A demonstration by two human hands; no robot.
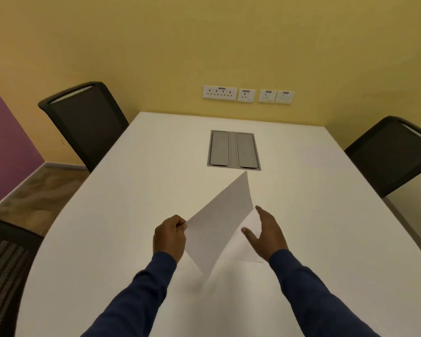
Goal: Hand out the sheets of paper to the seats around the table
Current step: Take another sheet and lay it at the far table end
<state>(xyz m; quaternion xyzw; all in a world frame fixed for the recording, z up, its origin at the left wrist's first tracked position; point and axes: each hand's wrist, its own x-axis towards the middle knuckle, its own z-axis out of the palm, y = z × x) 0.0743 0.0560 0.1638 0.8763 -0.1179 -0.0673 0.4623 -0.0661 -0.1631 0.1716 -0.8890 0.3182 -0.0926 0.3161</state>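
White table [131, 190], left hand [169, 235] grip clamped on lifted sheet [219, 215], right hand [269, 233] spread apart.

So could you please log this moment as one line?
left hand: lifts sheet | right hand: open over stack | seats: no paper yet

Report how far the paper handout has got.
Done: nothing visibly delivered; no sheet lies in front of the far-left chair, the right chair or the near-left chair. In hand: the left hand pinches a lifted sheet by its edge; the right hand is open over paper lying flat on the table. Left: every visible seat.
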